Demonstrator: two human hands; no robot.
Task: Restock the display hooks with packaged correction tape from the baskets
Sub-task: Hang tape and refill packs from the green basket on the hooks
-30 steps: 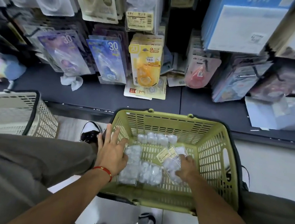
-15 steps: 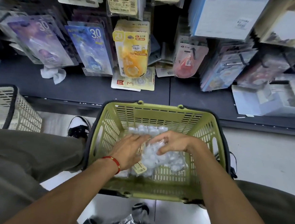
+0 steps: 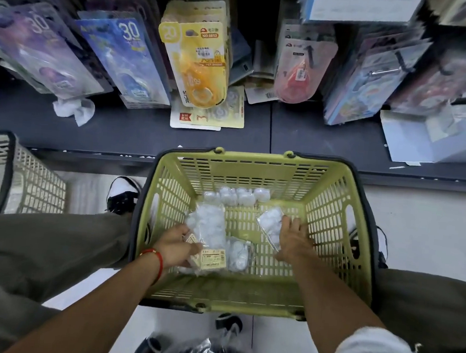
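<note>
Green plastic lattice forms the basket (image 3: 257, 175) on the floor between the person's knees, directly below the display shelf. All the loose stock in view lies on its floor.

**Hand state.** The hands are apart, one at each side of the basket floor.
- The left hand (image 3: 174, 245) grips the near end of a long clear bag of white tape units (image 3: 208, 226). The thumb lies over the bag beside a yellow label (image 3: 212, 259).
- The right hand (image 3: 293, 241) holds a smaller clear pack (image 3: 270, 224) at its right edge. The fingers curl round it; the pack is tilted and appears partly raised off the floor.

**Remaining stock.** A row of white units (image 3: 236, 195) lies against the far wall. A small loose pack (image 3: 238, 256) lies just right of the yellow label, between the hands.

**Governing relation.** The long bag runs near to far, and its free end points toward the shelf. The hanging cards, including the yellow carded pack (image 3: 199, 62), lie far of both hands and above the basket rim. The right hand is farther forward and nearer the pink carded pack (image 3: 299, 67). The left hand is nearer the yellow and blue cards (image 3: 124, 56).

**Assessment.** The step in hand is likely sorting and lifting stock. Neither pack has cleared the rim. The hooks themselves are hidden behind the hanging cards.
</note>
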